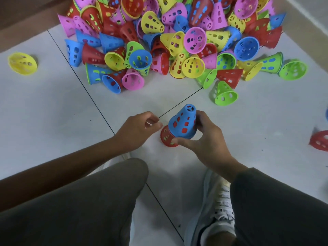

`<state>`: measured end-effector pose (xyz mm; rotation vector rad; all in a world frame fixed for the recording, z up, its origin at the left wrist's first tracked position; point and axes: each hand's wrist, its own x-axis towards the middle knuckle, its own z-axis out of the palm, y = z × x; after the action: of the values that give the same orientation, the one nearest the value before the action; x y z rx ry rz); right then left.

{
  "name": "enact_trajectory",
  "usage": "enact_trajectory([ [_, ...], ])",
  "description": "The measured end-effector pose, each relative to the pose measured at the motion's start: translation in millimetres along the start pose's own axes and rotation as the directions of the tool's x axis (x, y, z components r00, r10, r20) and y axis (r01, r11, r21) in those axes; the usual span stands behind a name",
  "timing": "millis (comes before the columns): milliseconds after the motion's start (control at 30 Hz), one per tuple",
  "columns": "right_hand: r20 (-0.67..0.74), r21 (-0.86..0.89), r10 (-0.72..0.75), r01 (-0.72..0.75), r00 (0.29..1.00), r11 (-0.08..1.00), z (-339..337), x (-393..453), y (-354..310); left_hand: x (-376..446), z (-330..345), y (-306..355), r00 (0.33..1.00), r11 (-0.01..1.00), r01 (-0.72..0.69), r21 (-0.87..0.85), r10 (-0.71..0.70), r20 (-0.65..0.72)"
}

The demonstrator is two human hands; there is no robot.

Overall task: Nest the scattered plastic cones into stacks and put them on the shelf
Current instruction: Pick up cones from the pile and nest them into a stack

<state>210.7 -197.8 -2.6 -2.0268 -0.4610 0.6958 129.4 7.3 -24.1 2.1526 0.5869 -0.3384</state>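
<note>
My right hand (pixel 205 139) grips a small nested stack: a blue cone (pixel 183 121) on top, tip pointing up and away, with a red cone (pixel 166 137) showing through its holes and sticking out below. My left hand (pixel 140 129) hovers just left of the stack with fingers loosely curled and nothing in it, fingertips close to the red cone's rim. A big heap of perforated plastic cones (pixel 170 41) in red, blue, yellow, pink and green lies on the white tiled floor ahead. The shelf is not visible.
A lone yellow cone (pixel 22 63) lies far left. A green cone (pixel 224 94) sits nearest the hands, and a red cone (pixel 319 140) lies at the right edge. My knees and a white shoe (pixel 213 206) fill the foreground. A brown wall edge runs top left.
</note>
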Motion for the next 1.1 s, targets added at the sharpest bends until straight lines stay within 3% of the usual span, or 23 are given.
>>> enact_trajectory([
  [167,0.186,-0.214,-0.025,0.065,0.982,0.975,18,12,17,1,-19,-13,0.998,0.999,-0.01,0.043,0.013,-0.069],
  [233,0.199,-0.29,-0.05,0.107,0.979,0.951,23,13,28,2,-24,-16,0.996,0.999,-0.005,0.034,0.008,-0.094],
  [400,0.16,-0.365,-0.109,0.162,0.981,0.917,27,10,46,7,-30,-14,0.992,0.999,-0.025,0.047,0.03,-0.121],
  [733,0.083,-0.372,-0.019,0.048,0.996,0.927,-41,-11,34,21,-51,-9,0.977,0.974,-0.15,0.169,0.172,-0.126],
  [967,-0.08,-0.512,-0.074,0.023,0.994,0.859,-87,12,43,45,-71,-15,0.914,0.927,-0.185,0.325,0.284,-0.29],
  [1100,-0.147,-0.528,-0.111,0.017,0.983,0.849,-96,46,51,59,-72,-19,0.893,0.898,-0.133,0.42,0.292,-0.343],
])
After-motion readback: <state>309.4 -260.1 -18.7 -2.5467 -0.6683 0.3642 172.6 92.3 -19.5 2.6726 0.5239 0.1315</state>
